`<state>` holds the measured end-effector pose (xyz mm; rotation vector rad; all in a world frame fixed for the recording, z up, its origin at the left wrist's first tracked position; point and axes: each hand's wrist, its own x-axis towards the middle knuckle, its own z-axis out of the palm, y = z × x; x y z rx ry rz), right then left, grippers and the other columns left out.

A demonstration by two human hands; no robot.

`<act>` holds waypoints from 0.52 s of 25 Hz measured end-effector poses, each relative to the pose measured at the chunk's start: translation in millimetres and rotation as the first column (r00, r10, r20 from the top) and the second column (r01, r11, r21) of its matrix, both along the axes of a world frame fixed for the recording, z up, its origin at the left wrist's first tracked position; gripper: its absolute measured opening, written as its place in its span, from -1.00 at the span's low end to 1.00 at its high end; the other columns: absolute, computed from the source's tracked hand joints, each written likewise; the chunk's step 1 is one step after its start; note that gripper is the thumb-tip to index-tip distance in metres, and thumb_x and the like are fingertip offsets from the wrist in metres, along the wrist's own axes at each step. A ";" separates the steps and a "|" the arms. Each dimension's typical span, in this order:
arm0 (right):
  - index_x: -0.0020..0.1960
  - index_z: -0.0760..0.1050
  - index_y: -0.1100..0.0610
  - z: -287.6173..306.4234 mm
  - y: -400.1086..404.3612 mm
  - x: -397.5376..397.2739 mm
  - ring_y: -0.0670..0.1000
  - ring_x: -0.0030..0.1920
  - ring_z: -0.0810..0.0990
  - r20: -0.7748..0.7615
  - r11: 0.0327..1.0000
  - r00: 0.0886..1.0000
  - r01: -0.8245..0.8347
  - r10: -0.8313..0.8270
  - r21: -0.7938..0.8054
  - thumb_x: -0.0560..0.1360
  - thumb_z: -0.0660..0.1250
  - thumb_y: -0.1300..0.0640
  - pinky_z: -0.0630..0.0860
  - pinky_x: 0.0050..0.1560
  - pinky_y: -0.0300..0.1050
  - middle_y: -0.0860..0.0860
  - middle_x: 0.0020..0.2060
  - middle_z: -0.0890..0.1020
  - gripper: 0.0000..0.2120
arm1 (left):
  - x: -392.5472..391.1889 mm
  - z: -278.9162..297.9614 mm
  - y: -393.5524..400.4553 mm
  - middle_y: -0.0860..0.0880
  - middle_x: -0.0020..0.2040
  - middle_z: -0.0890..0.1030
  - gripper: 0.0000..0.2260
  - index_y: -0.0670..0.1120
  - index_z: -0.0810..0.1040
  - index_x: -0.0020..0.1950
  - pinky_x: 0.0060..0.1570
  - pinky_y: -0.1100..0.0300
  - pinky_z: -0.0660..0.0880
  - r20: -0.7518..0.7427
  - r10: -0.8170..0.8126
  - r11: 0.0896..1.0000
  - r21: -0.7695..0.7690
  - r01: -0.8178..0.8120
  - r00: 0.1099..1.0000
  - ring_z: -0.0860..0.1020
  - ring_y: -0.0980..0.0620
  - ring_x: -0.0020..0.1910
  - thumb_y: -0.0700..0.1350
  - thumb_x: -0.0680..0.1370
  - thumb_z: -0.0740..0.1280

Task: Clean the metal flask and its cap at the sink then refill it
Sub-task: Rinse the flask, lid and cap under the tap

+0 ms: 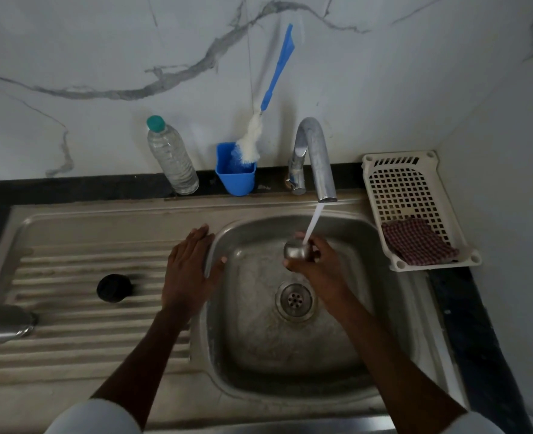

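1. The step in hand looks to be the rinsing of the cap: the right hand (313, 261) holds a small rounded metal cap (296, 252) with fingers and thumb curled round it, directly under the stream of water (313, 222) that runs from the tap (316, 158); the stream strikes the cap's upper edge at about 1 o'clock of it.
2. The left hand (190, 270) grips nothing; its fingers lie straight and fairly wide, pressed flat on the sink (368, 233) rim at 9 o'clock of the basin, the thumb hanging over the edge; it seems only to steady the person.
3. The metal flask (5, 324) lies on its side at the far left edge of the view, at 9 o'clock of the ribbed drainboard (86, 327), well apart from both hands; only its neck end shows, so whether it has been washed I cannot tell.
4. A dark round piece (114, 288) sits on the drainboard between flask and left hand; it may be an inner stopper, though that is a guess.
5. At 12 o'clock of the sink, on the desk ledge, stand a bottle brush (252, 142) in a blue holder (235, 178) and a plastic water bottle (172, 158); at 3 o'clock a white basket (374, 164) holds a checked cloth (418, 241).
6. The next move, as I judge it, calls for turning the cap under the water so inside and rim are flushed; then setting it down and bringing the flask in; the left hand is free for that reach.
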<state>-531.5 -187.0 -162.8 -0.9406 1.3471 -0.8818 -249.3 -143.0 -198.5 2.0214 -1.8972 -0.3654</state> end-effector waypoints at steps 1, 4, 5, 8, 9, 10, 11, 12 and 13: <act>0.27 0.58 0.03 0.3 0.5 -2.0 -0.08 0.12 0.64 -0.067 0.999 0.997 -0.029 0.026 -0.042 0.36 0.54 0.42 0.61 -0.11 -0.26 -0.03 0.16 0.65 -0.44 | 0.1 0.8 0.1 -0.03 0.62 0.35 -0.46 -0.04 0.45 0.51 0.56 -0.09 0.25 0.000 -0.002 1.000 0.007 0.002 1.000 0.28 -0.04 0.62 0.26 0.65 0.19; 0.34 0.53 0.08 3.5 0.6 -2.8 0.00 0.18 0.65 0.111 0.996 0.991 0.079 -0.075 -0.030 0.43 0.48 0.41 0.63 0.04 -0.17 0.02 0.20 0.66 -0.46 | -14.4 13.2 -0.5 -0.03 0.53 0.47 -0.49 -0.01 0.50 0.46 0.48 -0.16 0.38 -0.180 0.065 0.998 0.012 -0.064 0.982 0.42 -0.02 0.52 0.27 0.66 0.17; 0.33 0.54 0.09 6.3 0.0 -1.0 0.02 0.14 0.67 0.196 0.993 0.974 0.114 -0.118 0.029 0.48 0.48 0.35 0.62 0.09 -0.09 0.05 0.16 0.67 -0.54 | -27.0 23.7 -4.4 0.00 0.45 0.55 -0.52 0.01 0.51 0.45 0.40 -0.16 0.47 -0.342 0.107 0.994 0.012 -0.109 0.934 0.50 0.04 0.43 0.26 0.67 0.17; 0.24 0.61 0.03 14.5 2.7 1.0 -0.06 -0.01 0.67 0.088 0.997 0.993 0.072 -0.074 0.025 0.45 0.55 0.23 0.60 -0.07 -0.21 0.08 0.07 0.69 -0.61 | -71.6 55.6 -32.1 0.09 0.33 0.64 -0.61 0.04 0.57 0.42 0.32 -0.05 0.56 -0.722 0.128 0.989 0.047 -0.137 0.679 0.58 0.17 0.31 0.19 0.73 0.16; 0.23 0.61 0.00 14.6 5.5 -1.7 -0.09 -0.02 0.66 -0.045 0.999 0.999 0.028 -0.030 -0.041 0.39 0.60 0.24 0.59 -0.11 -0.26 0.04 0.06 0.68 -0.55 | -86.7 65.4 -45.5 0.09 0.39 0.62 -0.56 0.06 0.56 0.46 0.40 -0.02 0.49 -0.790 0.130 0.990 0.075 -0.116 0.599 0.55 0.15 0.38 0.23 0.73 0.12; 0.22 0.61 -0.04 13.9 8.2 -5.7 -0.11 0.01 0.64 -0.165 0.993 0.986 -0.015 -0.006 -0.120 0.33 0.63 0.27 0.58 -0.10 -0.28 -0.01 0.06 0.67 -0.48 | -101.2 73.9 -59.4 0.09 0.47 0.55 -0.49 0.08 0.50 0.52 0.48 -0.01 0.38 -0.848 0.152 0.988 0.133 -0.074 0.508 0.48 0.14 0.47 0.30 0.71 0.06; 0.21 0.59 -0.09 11.5 10.9 -10.9 -0.12 0.06 0.63 -0.258 0.980 0.966 -0.051 0.000 -0.191 0.30 0.61 0.32 0.57 -0.04 -0.29 -0.05 0.09 0.65 -0.43 | -115.6 83.1 -73.1 0.11 0.56 0.45 -0.41 0.09 0.40 0.59 0.53 -0.01 0.24 -0.886 0.203 0.976 0.215 -0.020 0.417 0.37 0.13 0.55 0.36 0.69 -0.01; 0.20 0.56 -0.13 11.1 14.5 -16.6 -0.13 0.11 0.62 -0.293 0.967 0.956 -0.068 -0.006 -0.244 0.30 0.57 0.38 0.56 0.02 -0.27 -0.09 0.11 0.63 -0.39 | -129.1 90.5 -85.6 0.11 0.63 0.33 -0.33 0.10 0.30 0.65 0.56 -0.04 0.13 -0.902 0.269 0.954 0.297 0.033 0.337 0.27 0.11 0.62 0.41 0.66 -0.07; 0.20 0.54 -0.16 11.4 18.2 -22.0 -0.13 0.15 0.61 -0.307 0.959 0.952 -0.067 -0.021 -0.275 0.31 0.52 0.42 0.56 0.08 -0.24 -0.14 0.14 0.62 -0.36 | -141.2 96.2 -95.5 0.09 0.67 0.24 -0.28 0.10 0.20 0.69 0.59 -0.08 0.05 -0.902 0.327 0.930 0.360 0.071 0.283 0.18 0.08 0.65 0.45 0.63 -0.10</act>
